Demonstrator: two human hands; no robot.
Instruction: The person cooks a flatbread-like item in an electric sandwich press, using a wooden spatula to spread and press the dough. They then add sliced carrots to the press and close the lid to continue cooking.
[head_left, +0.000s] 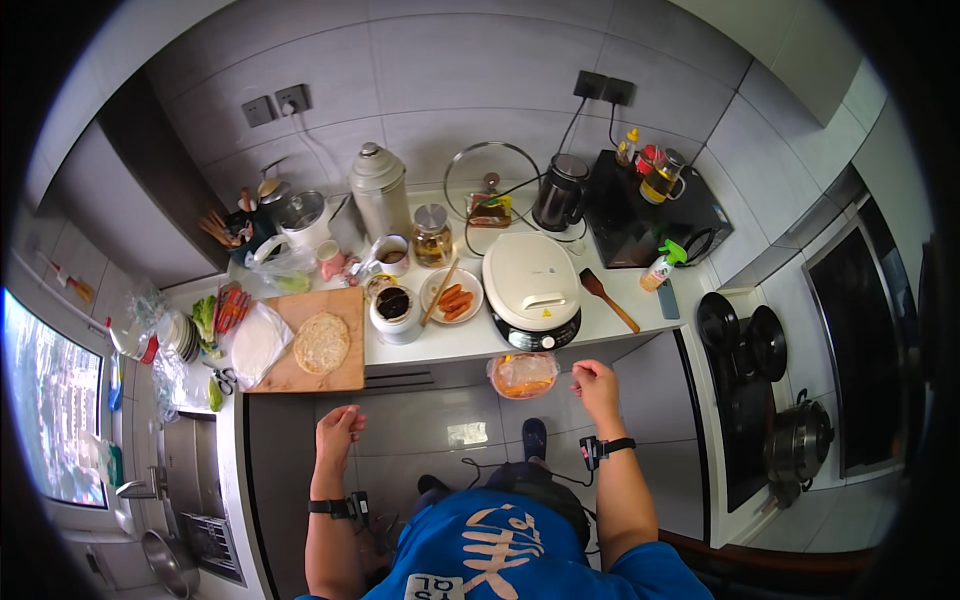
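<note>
My left hand (342, 429) hangs in front of the counter, below the wooden cutting board (289, 379). Its fingers are loosely curled, with nothing visible in them. My right hand (598, 382) is raised below the front of a white electric griddle (531, 279), whose lid is down. Its fingers are bent and slightly apart, and I see nothing held. Close to its left is a plastic-covered bowl or bin (523, 375) with orange scraps. A round flatbread (322, 343) lies on the board beside a plastic-wrapped white stack (259, 346).
Sausages (455, 301) and chopsticks (441, 291) rest on a plate, right of a white jar of dark sauce (395, 315). A wooden spatula (609, 300), spray bottle (663, 265) and phone (667, 299) lie farther right. Scissors (223, 379) sit left of the board. A pot (799, 439) stands by the stove.
</note>
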